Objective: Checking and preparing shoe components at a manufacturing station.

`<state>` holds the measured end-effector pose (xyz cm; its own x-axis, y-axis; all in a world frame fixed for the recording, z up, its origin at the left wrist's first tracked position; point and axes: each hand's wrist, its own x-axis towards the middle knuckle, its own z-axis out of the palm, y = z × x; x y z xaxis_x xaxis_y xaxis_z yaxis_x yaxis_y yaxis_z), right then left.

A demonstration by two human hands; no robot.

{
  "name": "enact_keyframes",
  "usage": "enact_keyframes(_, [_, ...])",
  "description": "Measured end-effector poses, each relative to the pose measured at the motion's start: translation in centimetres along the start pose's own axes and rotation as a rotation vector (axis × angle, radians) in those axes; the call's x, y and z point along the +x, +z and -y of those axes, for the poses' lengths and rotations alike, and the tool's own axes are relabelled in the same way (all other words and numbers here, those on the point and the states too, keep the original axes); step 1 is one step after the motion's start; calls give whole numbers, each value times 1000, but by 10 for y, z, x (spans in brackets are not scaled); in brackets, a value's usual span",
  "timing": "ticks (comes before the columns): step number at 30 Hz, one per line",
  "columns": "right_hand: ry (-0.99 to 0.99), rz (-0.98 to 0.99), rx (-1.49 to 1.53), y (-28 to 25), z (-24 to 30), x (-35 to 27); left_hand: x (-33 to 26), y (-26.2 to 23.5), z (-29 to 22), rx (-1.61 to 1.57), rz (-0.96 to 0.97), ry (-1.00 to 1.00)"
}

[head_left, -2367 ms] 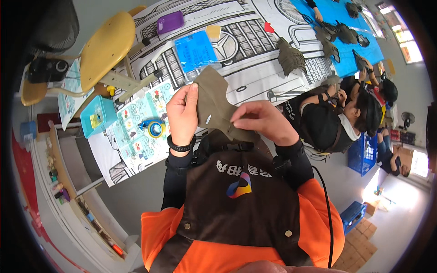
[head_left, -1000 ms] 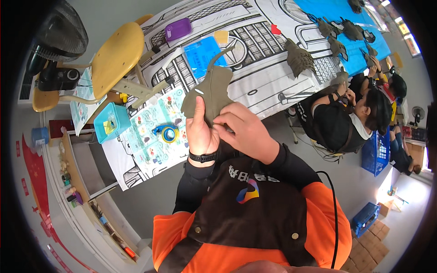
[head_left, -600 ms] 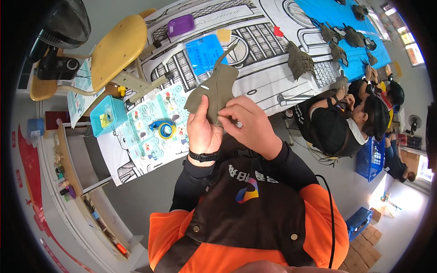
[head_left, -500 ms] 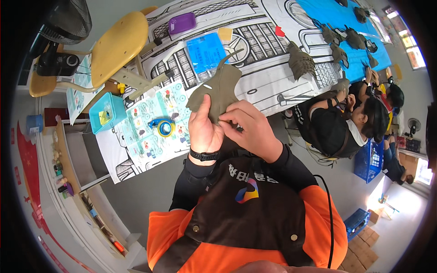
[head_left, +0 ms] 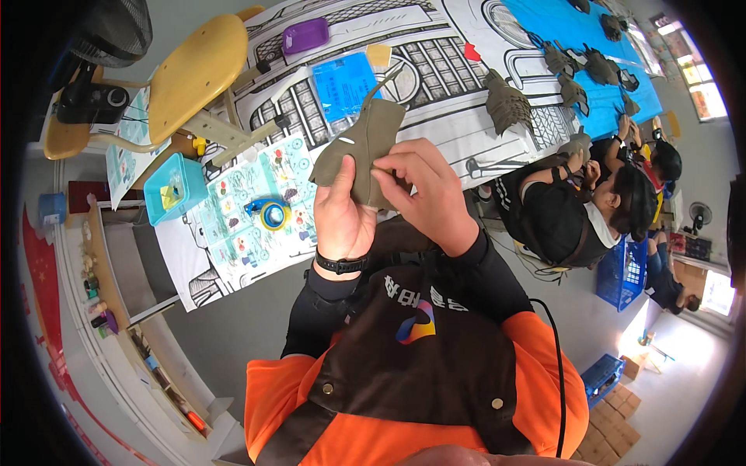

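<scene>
An olive-brown fabric piece (head_left: 382, 124) with a long narrow strap sticking up from its far end is held up over the near edge of the table. A small white mark shows on its left part. My left hand (head_left: 343, 221) grips its lower left, thumb lying on the front and the fingers hidden behind. With fingertips and thumb together, my right hand (head_left: 431, 194) pinches the cloth near a seam line at its middle right; whether a thread or small tool is in that pinch cannot be made out.
A printed cloth covers the table (head_left: 458, 159). On it are a tape roll (head_left: 273, 216), a blue packet (head_left: 339, 87), a purple tray (head_left: 305, 37), a teal basket (head_left: 198, 186) and stacked olive pieces (head_left: 507, 102). A yellow chair (head_left: 198, 66) stands left; a seated co-worker (head_left: 556, 221) is right.
My right hand has shifted up along the fabric, from its lower edge to the seam line. The left hand keeps its hold, and the whole view has slid slightly.
</scene>
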<state>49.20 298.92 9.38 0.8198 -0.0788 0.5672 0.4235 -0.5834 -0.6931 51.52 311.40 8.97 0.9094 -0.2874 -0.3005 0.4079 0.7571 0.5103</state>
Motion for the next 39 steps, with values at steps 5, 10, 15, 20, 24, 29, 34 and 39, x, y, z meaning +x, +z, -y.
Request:
enact_keyframes(5, [61,59,32,0,3,0,-1,-1,0,-19,20,55])
enact_keyframes(10, [38,134,39,4,9,-11,2,-3,-3,1,49,38])
enact_keyframes(15, [111,214,63,4,10,-15,5,-7,-4,-29,90,-4])
enact_keyframes(20, [224,262,167,1,18,-16,11,-7,-5,-8,47,-6])
enact_keyframes(24, [134,215,87,-1,17,-10,15,1,-5,-61,-44,-5])
enact_keyframes(29, [97,51,25,-1,8,0,12,4,-5,-63,45,74])
enact_keyframes(34, [93,180,70,4,11,-6,13,0,-8,-50,113,29])
enact_keyframes(39, [79,220,110,6,14,-8,14,-1,-8,-38,-33,-31])
